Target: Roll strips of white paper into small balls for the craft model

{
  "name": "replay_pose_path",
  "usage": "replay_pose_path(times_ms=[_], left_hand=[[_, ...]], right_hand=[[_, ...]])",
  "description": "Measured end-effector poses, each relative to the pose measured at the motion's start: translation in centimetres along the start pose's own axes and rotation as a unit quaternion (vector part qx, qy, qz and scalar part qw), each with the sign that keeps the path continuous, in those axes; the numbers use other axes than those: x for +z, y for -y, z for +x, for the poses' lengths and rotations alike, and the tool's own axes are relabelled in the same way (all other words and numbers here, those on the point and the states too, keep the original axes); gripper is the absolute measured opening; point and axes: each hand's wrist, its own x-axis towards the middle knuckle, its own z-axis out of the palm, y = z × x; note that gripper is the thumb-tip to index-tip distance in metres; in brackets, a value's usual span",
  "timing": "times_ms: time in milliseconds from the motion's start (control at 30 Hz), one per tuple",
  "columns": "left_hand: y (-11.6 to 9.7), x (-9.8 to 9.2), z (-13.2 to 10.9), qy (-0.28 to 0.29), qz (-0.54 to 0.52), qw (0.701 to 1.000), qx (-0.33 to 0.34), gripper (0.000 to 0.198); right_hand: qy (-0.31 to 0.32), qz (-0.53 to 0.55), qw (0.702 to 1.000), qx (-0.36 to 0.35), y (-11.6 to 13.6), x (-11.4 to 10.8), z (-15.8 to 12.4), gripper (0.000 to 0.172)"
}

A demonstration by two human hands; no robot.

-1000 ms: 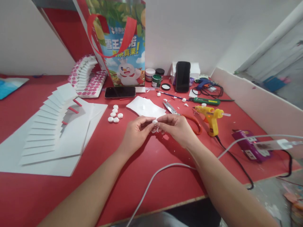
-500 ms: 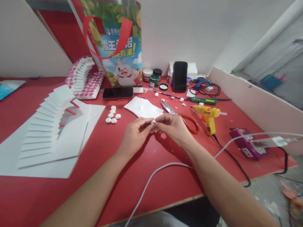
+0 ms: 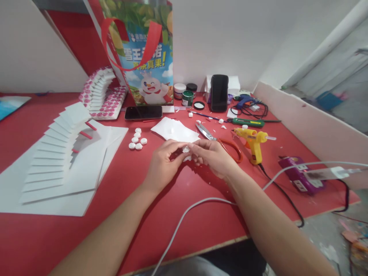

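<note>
Between the fingertips of both hands is a small white piece (image 3: 186,149), partly hidden, so its material is unclear. My left hand (image 3: 163,161) pinches it from the left with thumb and forefinger. From the right, the closed fingers of my right hand (image 3: 214,156) press on it too. Just beyond the hands lie white paper sheets (image 3: 181,132) with a small white bit on top. Scissors (image 3: 204,131) with orange handles rest by my right hand, partly behind it. Several small white round pieces (image 3: 138,146) sit together to the left.
A yellow glue gun (image 3: 253,143) and a purple power strip (image 3: 300,174) are at right, with a white cable (image 3: 198,201) crossing in front. White stepped panels (image 3: 48,161) stand at left. Behind are a phone (image 3: 143,112), paint jars (image 3: 187,98), a green-handled tool (image 3: 247,122) and a printed bag (image 3: 146,57).
My right-hand fingers have shifted slightly around the white piece, and more of it shows between the hands. My left hand has barely moved.
</note>
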Motion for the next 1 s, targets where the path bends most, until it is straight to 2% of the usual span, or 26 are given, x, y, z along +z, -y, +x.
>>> replay_pose_path(times_ms=[167, 267, 400, 567, 700, 867, 1000], left_hand=[[-0.02, 0.11, -0.17, 0.01, 0.014, 1.0, 0.003, 0.014], [0.0, 0.21, -0.27, 0.009, 0.002, 1.0, -0.017, 0.016], [0.09, 0.35, -0.3, -0.034, -0.004, 0.998, -0.045, 0.017], [0.19, 0.42, -0.28, -0.04, 0.008, 0.999, -0.005, 0.012], [0.11, 0.51, -0.31, -0.028, 0.026, 0.999, 0.012, 0.008], [0.13, 0.52, -0.44, -0.008, 0.053, 0.998, 0.035, 0.006], [0.0, 0.38, -0.33, -0.011, 0.061, 0.997, 0.042, 0.007]], right_hand=[[0.03, 0.068, 0.996, 0.055, 0.01, 0.05, -0.1, 0.045], [0.044, 0.075, 0.995, 0.051, -0.2, 0.04, -0.04, 0.043], [0.038, 0.049, 0.998, 0.025, -0.41, 0.0, 0.12, 0.042], [0.03, 0.027, 0.999, 0.019, -0.59, 0.03, 0.19, 0.045], [0.034, 0.051, 0.998, 0.016, -0.86, -0.03, 0.26, 0.046], [0.054, 0.106, 0.992, 0.048, -0.83, -0.12, 0.18, 0.043], [0.053, 0.125, 0.99, 0.048, -0.42, 0.03, -0.07, 0.039]])
